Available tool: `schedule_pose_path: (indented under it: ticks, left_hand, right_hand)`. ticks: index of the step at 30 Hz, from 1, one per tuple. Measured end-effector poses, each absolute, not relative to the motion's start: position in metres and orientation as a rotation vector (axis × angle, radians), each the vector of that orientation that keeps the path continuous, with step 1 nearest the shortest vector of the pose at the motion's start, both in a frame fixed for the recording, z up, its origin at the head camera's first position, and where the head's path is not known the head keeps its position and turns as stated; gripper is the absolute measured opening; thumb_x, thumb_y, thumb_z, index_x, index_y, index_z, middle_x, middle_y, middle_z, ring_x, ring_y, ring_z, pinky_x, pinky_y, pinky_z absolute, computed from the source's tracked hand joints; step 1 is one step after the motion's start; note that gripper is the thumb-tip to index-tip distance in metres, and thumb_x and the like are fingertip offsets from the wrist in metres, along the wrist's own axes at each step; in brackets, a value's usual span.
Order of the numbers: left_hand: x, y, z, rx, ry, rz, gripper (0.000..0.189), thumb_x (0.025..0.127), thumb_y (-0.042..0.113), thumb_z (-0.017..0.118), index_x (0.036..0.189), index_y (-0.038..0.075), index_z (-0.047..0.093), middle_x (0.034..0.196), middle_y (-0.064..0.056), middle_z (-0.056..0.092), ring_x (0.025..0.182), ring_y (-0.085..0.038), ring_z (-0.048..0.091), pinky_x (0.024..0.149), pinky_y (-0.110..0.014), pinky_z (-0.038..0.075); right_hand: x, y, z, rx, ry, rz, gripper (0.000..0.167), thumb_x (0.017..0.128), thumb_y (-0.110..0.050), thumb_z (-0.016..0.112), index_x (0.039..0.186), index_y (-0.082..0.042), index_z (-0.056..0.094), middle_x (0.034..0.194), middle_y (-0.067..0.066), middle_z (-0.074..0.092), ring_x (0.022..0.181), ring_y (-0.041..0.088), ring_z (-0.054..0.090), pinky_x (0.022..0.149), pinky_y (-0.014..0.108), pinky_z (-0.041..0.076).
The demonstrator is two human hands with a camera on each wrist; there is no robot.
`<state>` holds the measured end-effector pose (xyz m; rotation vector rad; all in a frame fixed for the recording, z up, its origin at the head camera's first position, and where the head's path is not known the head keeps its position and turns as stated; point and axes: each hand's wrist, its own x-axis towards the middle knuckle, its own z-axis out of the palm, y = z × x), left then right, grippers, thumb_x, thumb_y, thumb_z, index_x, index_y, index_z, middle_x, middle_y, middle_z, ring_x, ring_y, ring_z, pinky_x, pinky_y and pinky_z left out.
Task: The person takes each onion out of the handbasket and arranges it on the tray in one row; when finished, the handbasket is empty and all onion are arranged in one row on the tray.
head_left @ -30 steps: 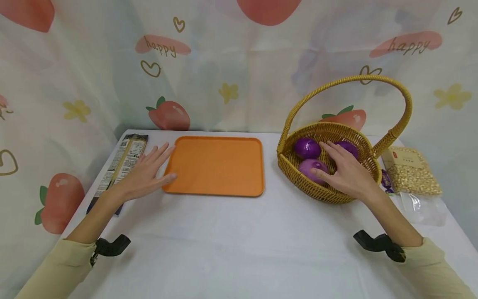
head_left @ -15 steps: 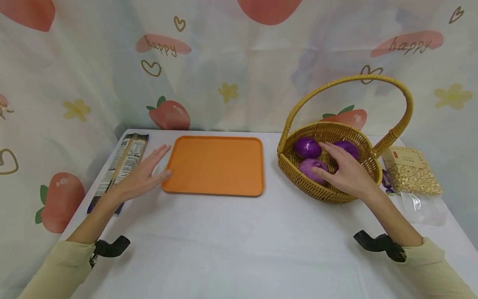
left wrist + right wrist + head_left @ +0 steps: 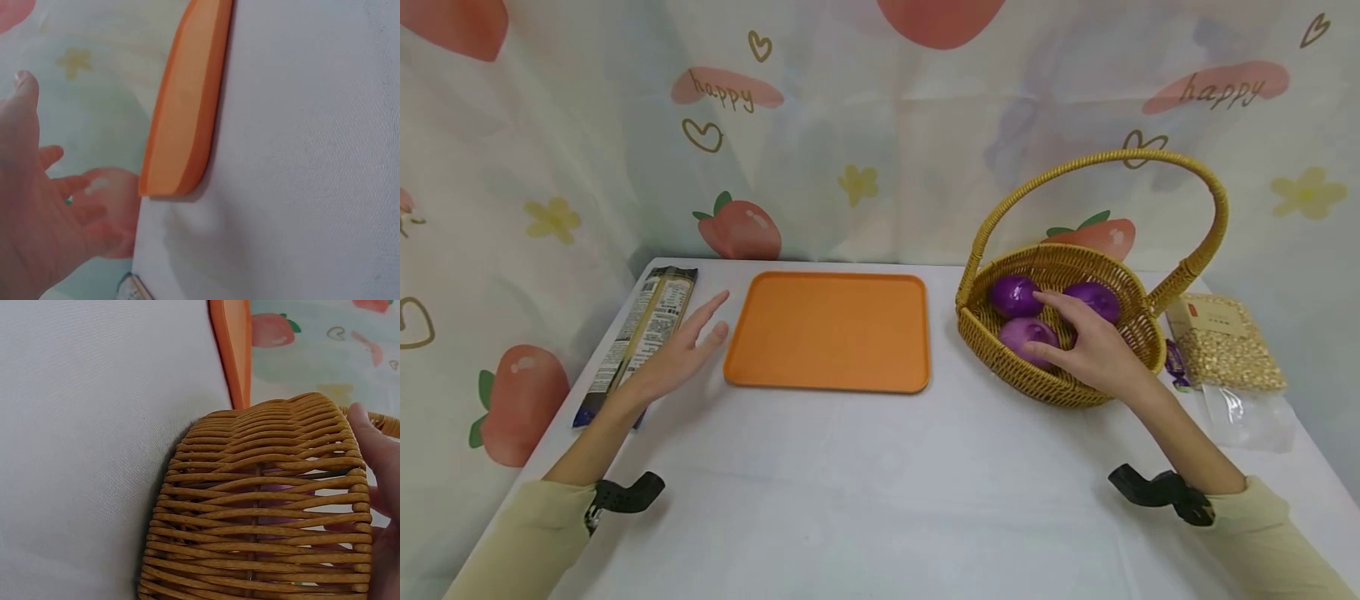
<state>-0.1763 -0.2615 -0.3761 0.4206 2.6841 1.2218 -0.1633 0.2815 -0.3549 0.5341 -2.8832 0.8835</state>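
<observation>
The right hand (image 3: 1090,346) is over the oval, yellow-brown woven wicker basket (image 3: 1011,372), its grip loose, thumb and fingers apart; whether the fingertips touch anything, I cannot tell. Inside the basket sit three rounded purple onion-like things: a glossy dark one (image 3: 1015,297) at the fingertips, a paler one (image 3: 1021,335) by the thumb, and another dark one (image 3: 1096,302) beyond the fingers. The left hand (image 3: 677,358) has its thumb and fingers apart too, above the white cloth-covered counter (image 3: 865,483), between the flat, rectangular orange tray (image 3: 827,333) and a long black, gold and white printed pouch (image 3: 643,333). Right of the basket lie a small purple wrapped packet (image 3: 1176,367) and a clear plastic bag of pale golden grains (image 3: 1232,354)
</observation>
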Motion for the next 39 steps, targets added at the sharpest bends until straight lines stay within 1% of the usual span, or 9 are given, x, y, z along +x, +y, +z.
schedule_pose_path:
  ticks: [3, 7, 15, 17, 24, 31, 36, 39]
  left_hand:
    - [-0.177, -0.262, -0.377, 0.386, 2.662, 1.253, 0.062, 0.105, 0.037, 0.037, 0.158, 0.022, 0.008, 0.165, -0.011, 0.008, 0.150, -0.042, 0.009, 0.115, -0.071, 0.015]
    - [-0.179, -0.263, -0.379, 0.343, 2.654, 1.265, 0.063, 0.104, 0.043, 0.034, 0.158, 0.022, 0.007, 0.165, -0.010, 0.006, 0.150, -0.042, 0.010, 0.116, -0.069, 0.016]
    - [-0.183, -0.264, -0.383, 0.314, 2.663, 1.287, 0.063, 0.104, 0.046, 0.032, 0.158, 0.022, 0.009, 0.165, -0.009, 0.008, 0.150, -0.041, 0.012, 0.118, -0.065, 0.016]
    - [-0.184, -0.266, -0.384, 0.314, 2.667, 1.284, 0.063, 0.104, 0.046, 0.033, 0.157, 0.022, 0.009, 0.165, -0.009, 0.008, 0.150, -0.041, 0.011, 0.118, -0.065, 0.015]
    - [-0.187, -0.271, -0.396, 0.350, 2.732, 1.143, 0.065, 0.103, 0.043, 0.039, 0.157, 0.019, 0.011, 0.164, -0.010, 0.013, 0.151, -0.035, 0.012, 0.118, -0.064, 0.015]
    - [-0.185, -0.273, -0.404, 0.322, 2.722, 1.110, 0.066, 0.103, 0.041, 0.040, 0.157, 0.018, 0.011, 0.164, -0.011, 0.012, 0.151, -0.036, 0.011, 0.118, -0.066, 0.015]
    - [-0.182, -0.273, -0.408, 0.331, 2.718, 1.097, 0.064, 0.103, 0.040, 0.040, 0.157, 0.019, 0.012, 0.164, -0.010, 0.012, 0.151, -0.037, 0.012, 0.117, -0.067, 0.017]
    - [-0.181, -0.273, -0.410, 0.351, 2.697, 1.129, 0.063, 0.103, 0.036, 0.042, 0.157, 0.018, 0.013, 0.164, -0.012, 0.012, 0.150, -0.038, 0.013, 0.116, -0.067, 0.018]
  right_hand:
    - [-0.165, 0.283, -0.358, 0.556, -2.870, 0.903, 0.072, 0.084, -0.026, 0.076, 0.142, -0.001, 0.043, 0.146, 0.028, 0.041, 0.135, 0.050, 0.035, 0.104, 0.070, 0.033]
    - [-0.168, 0.284, -0.360, 0.565, -2.868, 0.926, 0.070, 0.084, -0.024, 0.076, 0.142, -0.001, 0.043, 0.146, 0.029, 0.041, 0.135, 0.051, 0.035, 0.104, 0.070, 0.033]
    - [-0.170, 0.284, -0.359, 0.546, -2.890, 0.956, 0.071, 0.085, -0.027, 0.075, 0.143, -0.003, 0.042, 0.147, 0.028, 0.040, 0.136, 0.051, 0.035, 0.104, 0.071, 0.033]
    - [-0.170, 0.284, -0.358, 0.534, -2.900, 0.960, 0.071, 0.086, -0.027, 0.074, 0.144, -0.003, 0.042, 0.148, 0.027, 0.040, 0.136, 0.051, 0.034, 0.104, 0.071, 0.032]
    - [-0.171, 0.283, -0.359, 0.509, -2.933, 0.979, 0.074, 0.085, -0.030, 0.075, 0.146, -0.006, 0.040, 0.148, 0.028, 0.038, 0.136, 0.051, 0.033, 0.104, 0.072, 0.031]
    - [-0.172, 0.284, -0.362, 0.501, -2.956, 0.984, 0.075, 0.085, -0.031, 0.074, 0.146, -0.006, 0.039, 0.148, 0.029, 0.038, 0.137, 0.052, 0.032, 0.104, 0.073, 0.030]
    - [-0.171, 0.286, -0.362, 0.512, -2.969, 0.986, 0.073, 0.086, -0.030, 0.073, 0.146, -0.005, 0.040, 0.147, 0.028, 0.039, 0.135, 0.051, 0.034, 0.103, 0.072, 0.033]
    - [-0.170, 0.288, -0.361, 0.502, -2.991, 0.992, 0.069, 0.088, -0.030, 0.071, 0.145, -0.006, 0.040, 0.147, 0.028, 0.039, 0.134, 0.052, 0.035, 0.102, 0.072, 0.034]
